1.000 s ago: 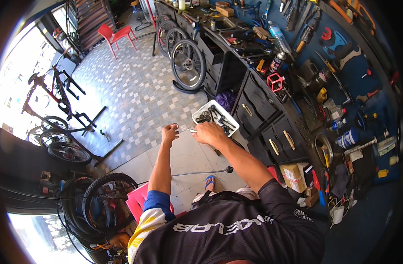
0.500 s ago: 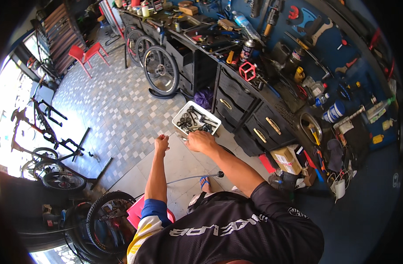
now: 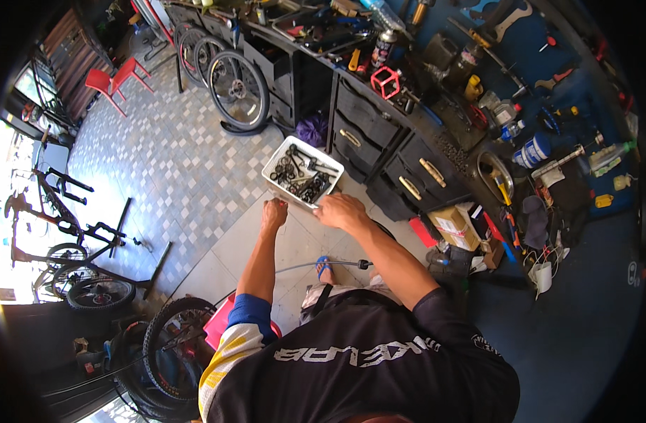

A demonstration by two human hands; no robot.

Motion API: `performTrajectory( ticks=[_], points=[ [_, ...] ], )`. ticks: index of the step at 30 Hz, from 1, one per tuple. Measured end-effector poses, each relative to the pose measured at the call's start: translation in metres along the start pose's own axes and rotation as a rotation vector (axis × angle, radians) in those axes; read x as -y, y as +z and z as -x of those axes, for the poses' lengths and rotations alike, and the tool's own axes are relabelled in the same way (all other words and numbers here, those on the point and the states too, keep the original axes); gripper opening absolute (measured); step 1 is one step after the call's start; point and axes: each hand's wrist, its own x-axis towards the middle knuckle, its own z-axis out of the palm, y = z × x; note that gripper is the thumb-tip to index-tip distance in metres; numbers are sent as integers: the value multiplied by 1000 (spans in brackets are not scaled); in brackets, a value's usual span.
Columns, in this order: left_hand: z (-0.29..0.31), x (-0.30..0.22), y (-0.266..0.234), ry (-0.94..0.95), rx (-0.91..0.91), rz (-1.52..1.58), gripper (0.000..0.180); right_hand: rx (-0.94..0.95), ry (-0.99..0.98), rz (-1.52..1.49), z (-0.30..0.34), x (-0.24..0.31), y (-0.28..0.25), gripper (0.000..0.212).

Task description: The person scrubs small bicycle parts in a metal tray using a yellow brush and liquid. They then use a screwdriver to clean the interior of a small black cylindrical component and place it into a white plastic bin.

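Observation:
A white plastic bin (image 3: 269, 171) full of small dark and silver bike parts (image 3: 303, 176) sits in front of me, beside the workbench drawers. My left hand (image 3: 274, 212) is closed just short of its near left corner; whatever those fingers pinch is too small to make out. At the bin's near right edge, my right hand (image 3: 342, 211) is closed around a small silver tool (image 3: 309, 205), mostly covered by the fingers. Below both hands a grey cable (image 3: 294, 266) with a black end (image 3: 364, 264) stretches across in front of my lap.
To the right runs a black workbench with drawers (image 3: 365, 130), cluttered with tools and bottles. A bicycle wheel (image 3: 238, 90) leans against it. Bike frames (image 3: 69, 218) stand at the left, a tyre (image 3: 171, 345) lower left. A red chair (image 3: 117, 86) is farther back. Cardboard boxes (image 3: 455, 229) sit low right.
The view has shifted, so the bin and bench appear farther left and higher. My right hand has turned, and its silver tool shows less. The red bit at my left fingers no longer shows.

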Motion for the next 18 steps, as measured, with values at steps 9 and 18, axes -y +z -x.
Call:
performTrajectory(
  ticks=[9, 18],
  points=[
    [-12, 4, 75, -36, 153, 29, 27, 207, 196, -197, 1, -52, 50, 42],
    [-33, 22, 143, 9, 241, -26, 28, 165, 256, -219, 18, -124, 124, 44]
  ],
)
